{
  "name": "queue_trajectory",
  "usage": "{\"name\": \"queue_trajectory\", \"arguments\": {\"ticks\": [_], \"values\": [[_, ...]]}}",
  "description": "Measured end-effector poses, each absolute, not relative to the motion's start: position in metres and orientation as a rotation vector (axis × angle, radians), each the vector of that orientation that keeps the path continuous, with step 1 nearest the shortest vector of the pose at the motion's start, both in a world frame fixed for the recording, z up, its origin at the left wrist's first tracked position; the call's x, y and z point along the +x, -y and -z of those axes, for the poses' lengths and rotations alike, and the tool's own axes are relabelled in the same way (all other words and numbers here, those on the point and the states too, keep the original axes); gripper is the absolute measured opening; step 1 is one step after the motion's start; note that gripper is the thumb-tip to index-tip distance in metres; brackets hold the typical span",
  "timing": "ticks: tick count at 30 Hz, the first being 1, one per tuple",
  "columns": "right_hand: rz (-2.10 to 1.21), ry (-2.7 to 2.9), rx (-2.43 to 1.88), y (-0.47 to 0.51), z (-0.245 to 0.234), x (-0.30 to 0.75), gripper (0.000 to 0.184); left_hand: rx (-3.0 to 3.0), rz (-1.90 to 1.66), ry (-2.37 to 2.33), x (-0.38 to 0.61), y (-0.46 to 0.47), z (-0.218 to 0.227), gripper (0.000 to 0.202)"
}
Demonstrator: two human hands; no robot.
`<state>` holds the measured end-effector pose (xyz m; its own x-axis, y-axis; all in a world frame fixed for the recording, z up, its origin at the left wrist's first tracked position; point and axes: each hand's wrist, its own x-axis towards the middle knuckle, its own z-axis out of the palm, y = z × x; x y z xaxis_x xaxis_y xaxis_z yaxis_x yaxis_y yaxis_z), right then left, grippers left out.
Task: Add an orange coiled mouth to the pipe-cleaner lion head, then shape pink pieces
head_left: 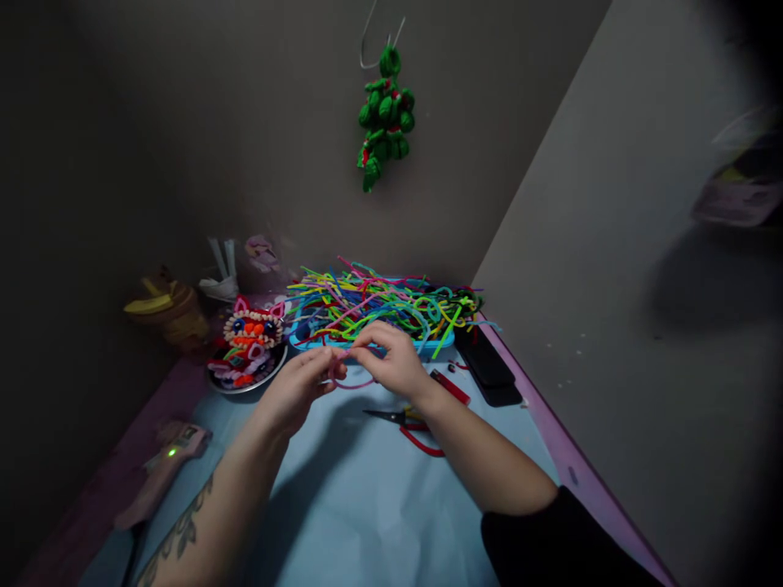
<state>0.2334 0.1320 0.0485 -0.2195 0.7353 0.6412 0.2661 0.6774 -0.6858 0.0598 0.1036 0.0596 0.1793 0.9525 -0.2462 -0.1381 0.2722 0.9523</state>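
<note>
A pink pipe cleaner [355, 386], bent into a loop, is held above the table between both hands. My left hand [304, 381] is closed on one side of it, fingertips pinching. My right hand [390, 359] pinches it from the other side, thumb and forefinger meeting close to the left fingertips. Just behind the hands stands a blue tray [298, 336] heaped with many-coloured pipe cleaners [373, 302]. Under my right wrist lie scissors [391, 417] with red handles, partly hidden by the forearm.
A red lighter [451, 387] and a black phone-like slab [489, 367] lie to the right. At left are a metal bowl [248, 390] with a pipe-cleaner figure [252, 330] and a pink glue gun [165, 469] with a green light. Green ornaments [385, 114] hang on the wall.
</note>
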Motion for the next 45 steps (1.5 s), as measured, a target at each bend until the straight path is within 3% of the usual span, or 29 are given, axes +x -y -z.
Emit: {"name": "queue_trajectory", "arguments": {"ticks": [6, 10, 12, 23, 30, 39, 45], "values": [[-0.995, 1.599, -1.007, -0.134, -0.046, 0.232, 0.017, 1.152, -1.113, -1.108, 0.061, -0.105, -0.057, 0.035], [-1.243, 1.571, -0.951, -0.141, -0.045, 0.238, 0.041, 1.130, -1.153, -1.158, 0.062, -0.107, -0.055, 0.033], [-1.266, 1.564, -0.966, -0.144, -0.046, 0.242, 0.047, 1.054, -1.173, -1.167, 0.061, -0.108, -0.054, 0.033], [-1.363, 1.514, -1.098, -0.143, -0.041, 0.237, 0.025, 0.605, -1.127, -0.950, 0.054, -0.116, -0.050, 0.042], [-1.377, 1.480, -1.069, -0.146, -0.042, 0.241, 0.031, 0.603, -1.141, -0.984, 0.049, -0.119, -0.049, 0.027], [-1.298, 1.538, -1.013, -0.148, -0.044, 0.244, 0.040, 0.737, -1.119, -1.100, 0.052, -0.118, -0.048, 0.040], [-1.353, 1.646, -1.060, -0.147, -0.044, 0.246, 0.037, 0.907, -1.105, -1.200, 0.056, -0.115, -0.046, 0.036]]}}
